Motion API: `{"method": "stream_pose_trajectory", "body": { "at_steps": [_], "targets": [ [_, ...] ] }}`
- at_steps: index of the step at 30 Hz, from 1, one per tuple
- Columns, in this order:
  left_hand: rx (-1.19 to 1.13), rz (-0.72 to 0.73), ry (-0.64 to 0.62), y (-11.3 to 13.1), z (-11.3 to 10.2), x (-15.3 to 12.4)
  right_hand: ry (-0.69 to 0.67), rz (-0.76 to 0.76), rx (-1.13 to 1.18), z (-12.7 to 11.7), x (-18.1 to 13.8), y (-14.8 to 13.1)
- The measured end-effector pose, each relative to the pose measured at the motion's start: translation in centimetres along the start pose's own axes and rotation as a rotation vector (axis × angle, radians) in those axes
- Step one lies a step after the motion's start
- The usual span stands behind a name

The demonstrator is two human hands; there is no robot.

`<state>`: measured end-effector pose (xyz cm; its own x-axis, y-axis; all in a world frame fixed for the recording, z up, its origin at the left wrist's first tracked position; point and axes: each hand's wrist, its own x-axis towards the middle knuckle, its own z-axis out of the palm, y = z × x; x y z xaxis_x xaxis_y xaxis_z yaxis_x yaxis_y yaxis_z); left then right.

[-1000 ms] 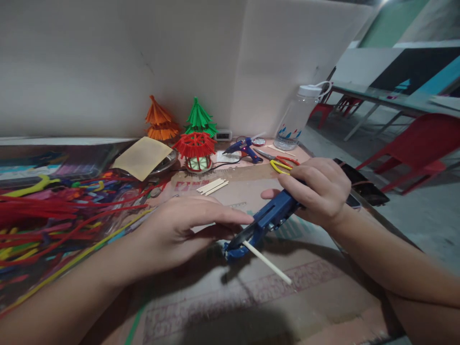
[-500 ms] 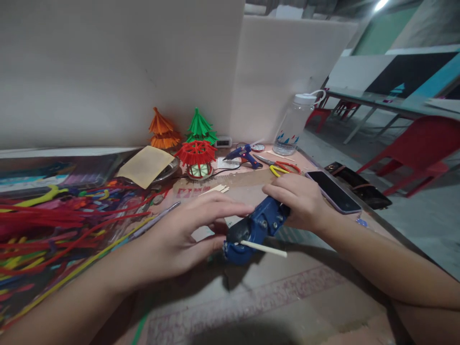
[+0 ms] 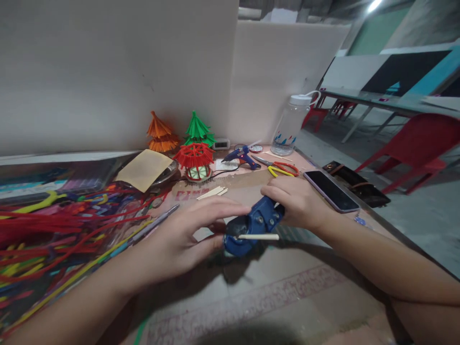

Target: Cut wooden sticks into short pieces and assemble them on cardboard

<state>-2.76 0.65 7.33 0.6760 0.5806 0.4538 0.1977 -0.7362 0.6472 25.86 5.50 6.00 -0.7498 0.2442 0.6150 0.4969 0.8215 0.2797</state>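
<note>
My right hand [image 3: 302,203] is closed round the grip of a blue hot-glue gun [image 3: 251,227], whose nozzle points down and left toward the table. A white glue stick [image 3: 258,236] juts from the gun's rear, lying nearly level. My left hand [image 3: 183,235] hovers just left of the gun, fingers stretched over the nozzle end and thumb below it; whatever lies under the fingers is hidden.
A heap of coloured pipe cleaners [image 3: 53,225] fills the left. At the back stand orange [image 3: 160,132], green [image 3: 197,129] and red [image 3: 195,160] pipe-cleaner models, a second glue gun [image 3: 240,156], scissors [image 3: 282,168], wooden sticks [image 3: 212,192], a water bottle [image 3: 291,125]. A phone [image 3: 330,190] lies right, near the table edge.
My right hand has tipped the glue gun and brought it lower and leftward; the glue stick swung from slanting down-right to nearly level. The view rose slightly, uncovering the phone.
</note>
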Motion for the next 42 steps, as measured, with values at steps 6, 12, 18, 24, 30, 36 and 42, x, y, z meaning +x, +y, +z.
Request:
{"method": "stream_pose_trajectory", "body": {
  "at_steps": [6, 12, 18, 24, 30, 36, 42],
  "targets": [
    [-0.009, -0.123, 0.034, -2.1, 0.6, 0.3, -0.059, 0.099, 0.099, 2.4, -0.8, 0.3],
    [0.144, -0.075, 0.022, -3.0, 0.2, 0.1, -0.155, 0.238, 0.107, 2.7, -0.5, -0.2],
    [0.314, -0.15, 0.185, -4.0, -0.3, -0.3, -0.236, 0.343, 0.253, 3.0, 0.1, -1.0],
    [0.494, -0.247, 0.471, -4.9, -2.9, -0.3, 0.001, 0.694, 0.833, 3.1, 0.9, -0.4],
    [0.311, -0.075, 0.162, -3.2, -0.6, 0.7, 0.287, 1.048, 1.805, 2.6, 4.7, -0.8],
    [0.722, 0.098, -0.141, -2.7, 3.0, 0.2, 0.306, 1.058, 1.934, 3.2, 5.9, -2.2],
    [0.857, -0.06, -0.256, -3.2, 1.3, 0.7, 0.371, 1.025, 1.881, 1.6, 5.7, -2.3]
  ]
}}
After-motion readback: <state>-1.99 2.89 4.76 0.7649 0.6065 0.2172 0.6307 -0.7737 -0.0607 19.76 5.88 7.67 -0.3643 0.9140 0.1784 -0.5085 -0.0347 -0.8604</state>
